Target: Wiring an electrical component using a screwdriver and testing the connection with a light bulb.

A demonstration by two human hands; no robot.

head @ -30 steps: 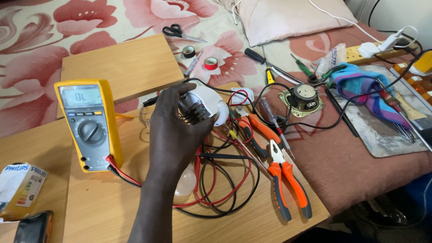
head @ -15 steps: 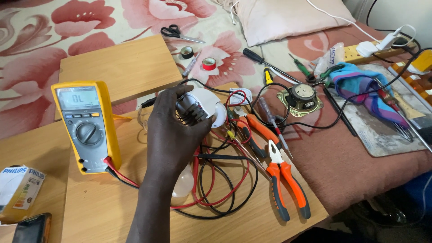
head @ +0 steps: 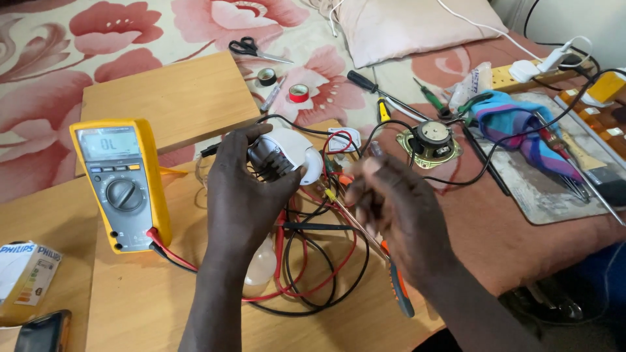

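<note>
My left hand (head: 244,195) grips a white bulb housing (head: 293,153) with its dark inner parts facing the camera, held above the wooden board (head: 130,300). My right hand (head: 401,212) is blurred just right of it, over the tools. Its fingers curl round a clear-handled screwdriver (head: 375,150), whose handle end shows above them. A yellow multimeter (head: 124,182) lies to the left with its screen lit. Its red and black leads (head: 313,267) coil under my hands. A clear bulb dome (head: 261,267) rests on the board beneath my left wrist.
Orange-handled pliers (head: 401,293) stick out under my right hand. A small speaker (head: 435,138), a blue cloth (head: 521,127) and a power strip (head: 521,75) lie to the right. Scissors (head: 251,47) and tape rolls (head: 298,92) lie at the back. A bulb box (head: 26,274) sits at the left.
My right hand has come into view from the lower right and closed over the screwdriver and pliers. The left hand keeps holding the bulb housing in about the same place.
</note>
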